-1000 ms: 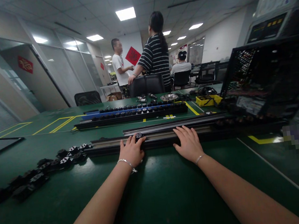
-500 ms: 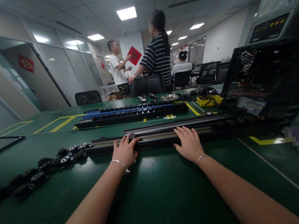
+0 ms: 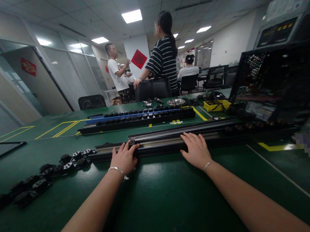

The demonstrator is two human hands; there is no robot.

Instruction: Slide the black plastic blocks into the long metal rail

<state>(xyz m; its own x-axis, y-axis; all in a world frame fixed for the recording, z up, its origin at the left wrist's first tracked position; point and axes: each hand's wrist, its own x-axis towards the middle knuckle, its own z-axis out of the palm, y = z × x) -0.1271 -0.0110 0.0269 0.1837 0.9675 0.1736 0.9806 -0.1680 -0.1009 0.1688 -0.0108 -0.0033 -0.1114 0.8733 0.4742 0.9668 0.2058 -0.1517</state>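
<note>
A long black rail (image 3: 161,143) with a shiny metallic channel lies across the table before me. My left hand (image 3: 124,158) is at its left part, closed around a small round black piece (image 3: 132,142) that sits in the channel between thumb and fingers. Further right, my right hand (image 3: 195,148) rests on the same rail, fingers stretched over the top and thumb at the near side. Several black pieces (image 3: 67,166) with silvery parts lie in rows off the rail's left end. More dark pieces (image 3: 247,127) sit along its right end, in shadow.
Behind lie a second rail (image 3: 179,130) and a black and blue rail set (image 3: 135,122) bearing pieces. A yellow tray (image 3: 217,105), a metal dish (image 3: 176,101) and an open computer case (image 3: 275,82) stand right. A person in stripes (image 3: 165,62) stands beyond the table.
My left hand has slid a little to the left along the rail, and the small black piece has shifted left with it. The right hand has stayed in place.
</note>
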